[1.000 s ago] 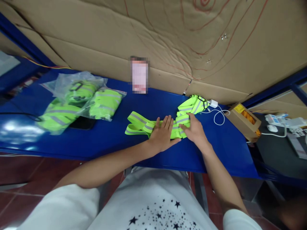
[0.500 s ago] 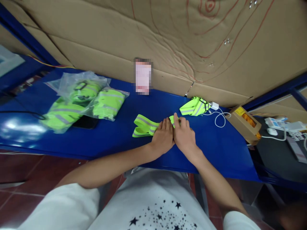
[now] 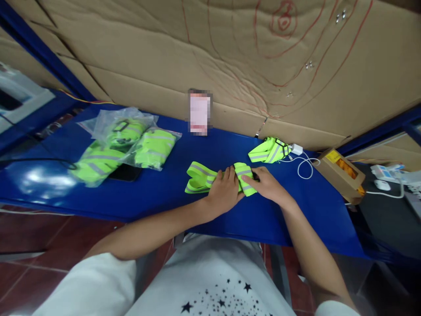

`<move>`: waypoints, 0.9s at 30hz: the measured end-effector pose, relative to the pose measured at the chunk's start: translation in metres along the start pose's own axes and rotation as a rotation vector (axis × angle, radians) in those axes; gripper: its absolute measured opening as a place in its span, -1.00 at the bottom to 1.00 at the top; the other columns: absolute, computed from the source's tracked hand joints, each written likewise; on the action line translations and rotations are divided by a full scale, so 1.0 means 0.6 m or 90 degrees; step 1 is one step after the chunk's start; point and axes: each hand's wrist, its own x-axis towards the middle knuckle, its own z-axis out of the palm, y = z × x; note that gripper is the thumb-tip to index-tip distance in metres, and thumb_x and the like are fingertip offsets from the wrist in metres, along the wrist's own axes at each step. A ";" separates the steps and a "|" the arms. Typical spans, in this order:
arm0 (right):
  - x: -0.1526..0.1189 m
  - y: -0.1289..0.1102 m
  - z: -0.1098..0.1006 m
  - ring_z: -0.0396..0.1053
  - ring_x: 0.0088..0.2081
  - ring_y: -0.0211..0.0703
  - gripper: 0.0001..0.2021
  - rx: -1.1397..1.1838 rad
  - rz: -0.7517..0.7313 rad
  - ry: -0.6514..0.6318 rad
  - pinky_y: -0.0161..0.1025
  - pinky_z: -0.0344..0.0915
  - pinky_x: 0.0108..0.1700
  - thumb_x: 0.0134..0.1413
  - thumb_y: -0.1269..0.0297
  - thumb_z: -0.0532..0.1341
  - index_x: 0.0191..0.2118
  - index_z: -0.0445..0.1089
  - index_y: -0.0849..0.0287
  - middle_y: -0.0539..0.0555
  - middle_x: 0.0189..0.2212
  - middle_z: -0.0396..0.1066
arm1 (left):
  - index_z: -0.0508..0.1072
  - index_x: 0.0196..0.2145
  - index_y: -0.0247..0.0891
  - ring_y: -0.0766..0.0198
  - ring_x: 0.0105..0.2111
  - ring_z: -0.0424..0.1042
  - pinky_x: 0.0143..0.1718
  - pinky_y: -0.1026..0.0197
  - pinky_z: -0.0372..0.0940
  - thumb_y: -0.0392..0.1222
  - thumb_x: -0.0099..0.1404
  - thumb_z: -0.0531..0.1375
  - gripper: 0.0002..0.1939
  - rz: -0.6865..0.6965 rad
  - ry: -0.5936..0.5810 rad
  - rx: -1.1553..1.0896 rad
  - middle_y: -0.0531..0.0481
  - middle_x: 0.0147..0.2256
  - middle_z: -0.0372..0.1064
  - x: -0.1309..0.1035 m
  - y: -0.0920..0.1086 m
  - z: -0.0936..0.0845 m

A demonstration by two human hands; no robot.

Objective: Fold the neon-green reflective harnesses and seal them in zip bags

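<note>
A neon-yellow reflective belt (image 3: 201, 175) with grey stripes lies on the blue table, its looped end to the left. My left hand (image 3: 224, 188) rests flat on the middle of the belt, fingers stretched out over it. At the belt's right end, a folded bundle (image 3: 244, 171) shows beside my left fingertips. My right hand (image 3: 265, 184) grips this bundle from the right, thumb on top and the other fingers partly hidden behind it. A small dark piece shows by the right fingers; I cannot tell what it is.
Several neon-yellow belts in clear plastic bags (image 3: 154, 147) lie at the left, over a dark flat object (image 3: 126, 172). Another reflective belt with a black buckle (image 3: 268, 150) lies behind my right hand, near a white charger (image 3: 296, 149). A cardboard box (image 3: 342, 173) stands at the right.
My right hand has moved from lying flat beside the left one to gripping the folded bundle, now uncovered. My left hand stays on the belt. The view has shifted slightly.
</note>
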 end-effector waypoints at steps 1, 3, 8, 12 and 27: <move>0.002 0.003 0.002 0.47 0.00 0.08 -0.54 0.056 0.009 -0.023 -0.02 0.41 0.07 0.08 -0.15 0.33 -0.09 0.47 0.13 0.16 -0.13 0.52 | 0.38 0.19 -0.61 -0.27 0.25 0.24 0.21 -0.21 0.18 0.08 0.41 0.13 -0.34 0.007 0.009 -0.006 -0.56 0.27 0.21 0.001 -0.003 -0.001; 0.005 0.009 0.007 0.51 -0.07 0.02 -0.49 0.171 0.051 -0.037 -0.07 0.46 -0.02 0.02 -0.09 0.40 -0.04 0.39 0.14 0.13 -0.14 0.54 | 0.41 0.17 -0.58 -0.25 0.19 0.29 0.17 -0.18 0.22 0.07 0.38 0.17 -0.37 0.027 0.024 -0.017 -0.52 0.21 0.28 0.003 -0.008 -0.002; 0.009 0.014 0.020 0.55 -0.12 -0.01 -0.31 0.328 0.138 -0.007 -0.07 0.51 -0.11 -0.17 0.02 0.52 0.03 0.24 0.14 0.12 -0.12 0.56 | 0.32 0.26 -0.59 -0.23 0.28 0.21 0.30 -0.19 0.09 0.05 0.39 0.17 -0.31 0.032 0.001 -0.012 -0.52 0.31 0.16 0.004 -0.007 0.001; 0.010 -0.002 0.019 0.55 -0.06 0.01 -0.38 0.274 0.138 0.005 -0.04 0.48 -0.02 -0.09 0.02 0.47 0.05 0.30 0.14 0.14 -0.07 0.57 | 0.26 0.31 -0.57 -0.29 0.35 0.11 0.34 -0.33 -0.04 0.08 0.43 0.10 -0.29 -0.002 -0.036 0.019 -0.52 0.38 0.01 0.001 0.004 0.003; -0.019 -0.076 0.007 0.44 0.01 0.24 -0.41 -0.357 0.053 0.158 -0.04 0.40 -0.17 0.29 0.24 0.15 0.40 0.10 0.08 0.32 0.10 0.39 | 0.43 0.15 -0.42 -0.13 0.10 0.41 0.09 -0.11 0.26 -0.05 0.55 -0.05 -0.53 0.134 0.124 -0.030 -0.38 0.16 0.37 0.017 -0.023 0.013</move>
